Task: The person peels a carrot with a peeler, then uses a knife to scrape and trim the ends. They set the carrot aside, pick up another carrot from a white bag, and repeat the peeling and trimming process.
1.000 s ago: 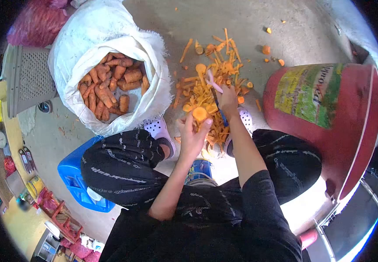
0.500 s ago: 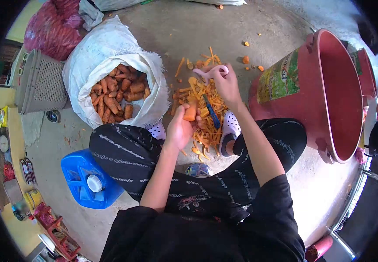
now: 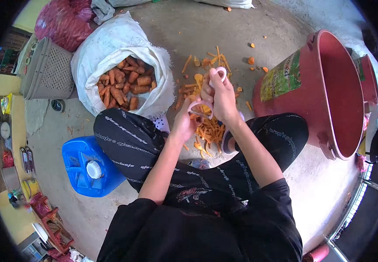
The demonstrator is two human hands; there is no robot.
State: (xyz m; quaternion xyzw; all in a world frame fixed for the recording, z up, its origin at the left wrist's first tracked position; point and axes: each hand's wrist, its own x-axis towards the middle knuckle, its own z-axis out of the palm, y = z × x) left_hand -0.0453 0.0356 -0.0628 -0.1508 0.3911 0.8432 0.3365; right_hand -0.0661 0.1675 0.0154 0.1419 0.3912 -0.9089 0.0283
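My right hand (image 3: 221,97) is closed round the handle of a pink peeler (image 3: 201,105), whose head lies over the fingers of my left hand (image 3: 185,122). The left fingers are curled round a carrot, which is mostly hidden behind the hand and peeler. Beneath both hands, a heap of orange peelings (image 3: 211,133) covers the floor between my feet. Left of the hands, a white sack (image 3: 110,41) stands open with unpeeled carrots (image 3: 118,94) inside.
A large red tub (image 3: 302,91) stands at the right. On the left are a blue jerrycan (image 3: 82,174), a grey basket (image 3: 51,70) and a red mesh sack (image 3: 62,26). Small carrot pieces (image 3: 251,60) lie on the floor ahead.
My right hand has moved down and left, bringing the peeler onto the carrot at my left hand. The blue-handled knife seen on the peelings before is now hidden. The view has shifted slightly.
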